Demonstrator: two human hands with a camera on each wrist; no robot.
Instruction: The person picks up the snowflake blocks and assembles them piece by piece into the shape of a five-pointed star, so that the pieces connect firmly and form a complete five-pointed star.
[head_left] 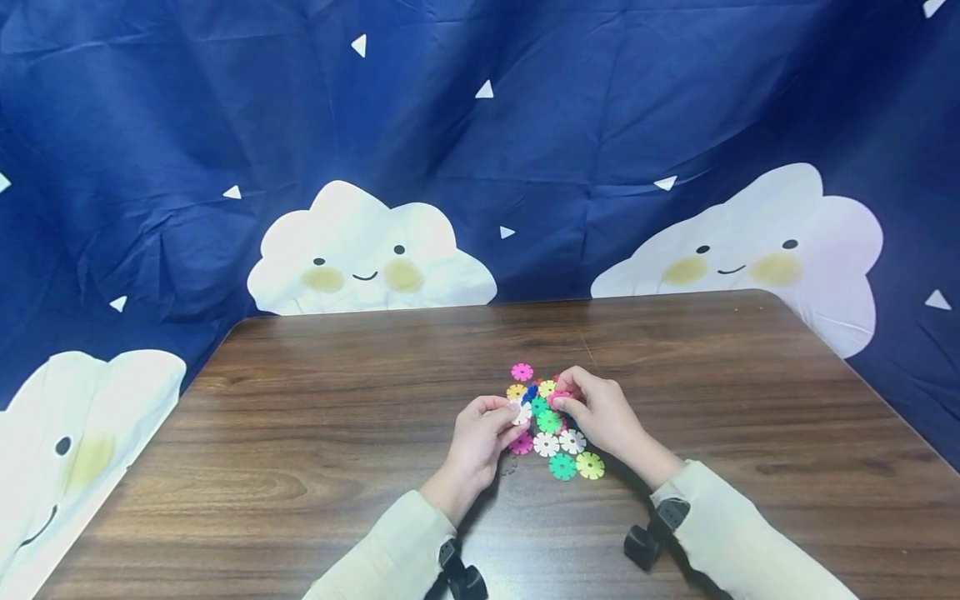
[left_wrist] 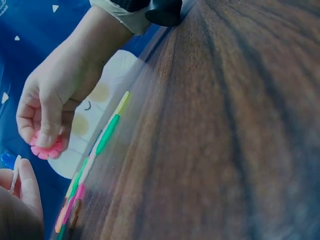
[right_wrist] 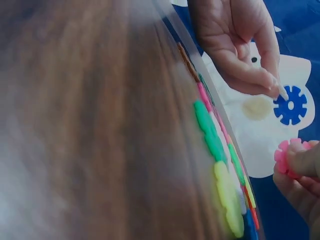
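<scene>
Left grip [head_left: 477,442] pinched white notched plastic disc [head_left: 524,412] | right grip [head_left: 606,414] pinched pink notched plastic disc [right_wrist: 282,158] | blue notched plastic disc [right_wrist: 300,105] stood tilted between grips, nearer left | loose coloured plastic discs [head_left: 562,457] lay on desk [head_left: 330,417] beneath grips.

Left hand [left_wrist: 21,210] cut off in left wrist view, right hand [right_wrist: 305,174] in right wrist view; white disc [head_left: 524,413] part-hidden by left hand, pink disc [right_wrist: 282,157] by right; overlapping discs [head_left: 549,422] between hands, count unclear
</scene>
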